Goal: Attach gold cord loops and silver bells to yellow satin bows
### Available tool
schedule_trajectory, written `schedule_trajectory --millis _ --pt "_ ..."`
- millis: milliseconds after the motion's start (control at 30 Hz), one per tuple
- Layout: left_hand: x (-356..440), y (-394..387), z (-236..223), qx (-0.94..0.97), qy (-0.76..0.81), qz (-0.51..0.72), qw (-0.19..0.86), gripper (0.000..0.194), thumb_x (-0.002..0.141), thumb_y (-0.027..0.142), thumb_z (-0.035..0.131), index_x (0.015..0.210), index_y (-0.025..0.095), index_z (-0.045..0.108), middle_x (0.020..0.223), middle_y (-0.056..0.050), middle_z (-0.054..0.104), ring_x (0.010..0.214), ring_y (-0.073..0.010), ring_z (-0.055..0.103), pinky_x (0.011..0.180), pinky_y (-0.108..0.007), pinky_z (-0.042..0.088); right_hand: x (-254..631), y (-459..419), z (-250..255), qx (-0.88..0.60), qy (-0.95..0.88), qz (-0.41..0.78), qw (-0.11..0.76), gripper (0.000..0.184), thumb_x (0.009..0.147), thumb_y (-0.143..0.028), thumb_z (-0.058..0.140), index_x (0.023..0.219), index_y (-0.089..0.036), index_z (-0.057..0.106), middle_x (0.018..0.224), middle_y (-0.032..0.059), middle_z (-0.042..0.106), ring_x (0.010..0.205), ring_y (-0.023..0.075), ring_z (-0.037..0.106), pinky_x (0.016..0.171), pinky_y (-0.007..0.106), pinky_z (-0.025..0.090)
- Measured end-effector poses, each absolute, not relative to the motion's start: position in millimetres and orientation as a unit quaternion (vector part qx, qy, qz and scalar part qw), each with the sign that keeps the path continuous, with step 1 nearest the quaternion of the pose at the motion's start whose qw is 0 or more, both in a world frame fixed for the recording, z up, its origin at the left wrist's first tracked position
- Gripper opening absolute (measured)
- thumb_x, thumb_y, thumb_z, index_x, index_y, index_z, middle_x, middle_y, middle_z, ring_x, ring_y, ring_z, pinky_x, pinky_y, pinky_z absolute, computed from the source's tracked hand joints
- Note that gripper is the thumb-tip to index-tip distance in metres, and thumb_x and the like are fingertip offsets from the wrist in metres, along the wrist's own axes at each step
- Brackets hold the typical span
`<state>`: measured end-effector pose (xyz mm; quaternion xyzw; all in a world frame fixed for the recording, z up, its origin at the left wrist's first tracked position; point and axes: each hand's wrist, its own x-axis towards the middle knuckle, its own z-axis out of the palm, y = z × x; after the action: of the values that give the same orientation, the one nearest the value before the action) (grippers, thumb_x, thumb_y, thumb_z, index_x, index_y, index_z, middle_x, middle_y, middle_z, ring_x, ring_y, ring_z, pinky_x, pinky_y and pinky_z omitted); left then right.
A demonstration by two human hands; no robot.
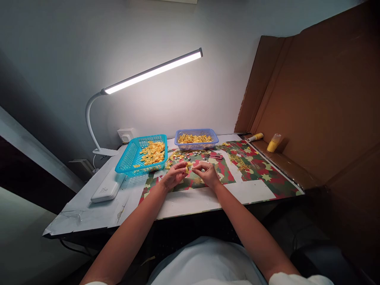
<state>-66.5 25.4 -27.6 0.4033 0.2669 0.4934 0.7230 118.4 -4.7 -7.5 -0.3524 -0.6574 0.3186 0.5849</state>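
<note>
My left hand [175, 175] pinches a small yellow satin-like ribbon piece [187, 169] between thumb and fingers, over the camouflage-patterned sheet [224, 174]. Close beside it, my right hand [208, 173] has thumb and forefinger pressed together at the piece's right side. A tiny pale spot shows at those fingertips, too small to name. Just beyond the hands lie several small silvery bits [189, 159] and pink-handled thread snips [215, 156]. Loose yellow pieces [175, 156] lie behind my left hand.
A turquoise basket [126, 162] and a blue basket [196, 147] hold yellow pieces. A white power bank [106, 190] lies left, below a lit desk lamp [154, 72]. Thin gold-coloured bits [242, 163] are scattered right. Yellow thread spools [273, 143] stand by the cardboard wall [314, 99].
</note>
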Motion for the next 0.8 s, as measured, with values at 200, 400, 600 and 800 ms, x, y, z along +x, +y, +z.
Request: schedule_trajectory --millis 200,400,600,800 --pt "-67.1 24.1 -26.2 0.408 0.269 0.487 0.724 0.027 0.091 0.028 0.058 0.115 0.014 0.058 0.108 -0.007 0.063 0.087 -0.0173 0.064 0.073 -0.035 0.056 118.3 -4.1 -8.5 -0.354 -0.657 0.315 0.586 0.025 0.072 -0.041 0.072 0.060 -0.020 0.067 0.058 0.0013 0.062 0.060 0.0155 0.055 0.062 0.030 0.047" --pt "-67.0 23.2 -25.3 0.414 0.280 0.477 0.723 0.027 0.092 0.029 0.058 0.114 0.014 0.059 0.107 -0.007 0.063 0.086 -0.0172 0.064 0.073 -0.035 0.056 118.4 -3.5 -9.6 -0.354 -0.661 0.314 0.583 0.026 0.072 -0.043 0.072 0.060 -0.020 0.067 0.059 0.0016 0.063 0.060 0.0161 0.055 0.062 0.031 0.047" --pt "-64.3 21.2 -23.9 0.424 0.291 0.459 0.724 0.025 0.091 0.028 0.059 0.112 0.013 0.060 0.106 -0.007 0.064 0.086 -0.0171 0.064 0.073 -0.034 0.057 116.0 -3.5 -11.9 -0.348 -0.663 0.321 0.580 0.029 0.071 -0.043 0.073 0.056 -0.020 0.064 0.056 -0.0003 0.059 0.055 0.0138 0.051 0.058 0.029 0.044" --pt "-65.0 21.9 -24.0 0.426 0.288 0.470 0.717 0.025 0.091 0.028 0.059 0.112 0.014 0.059 0.106 -0.007 0.064 0.086 -0.0169 0.064 0.073 -0.034 0.056 116.4 -3.7 -11.7 -0.350 -0.656 0.324 0.585 0.023 0.072 -0.040 0.072 0.061 -0.020 0.067 0.058 0.0004 0.061 0.059 0.0150 0.053 0.061 0.030 0.046"
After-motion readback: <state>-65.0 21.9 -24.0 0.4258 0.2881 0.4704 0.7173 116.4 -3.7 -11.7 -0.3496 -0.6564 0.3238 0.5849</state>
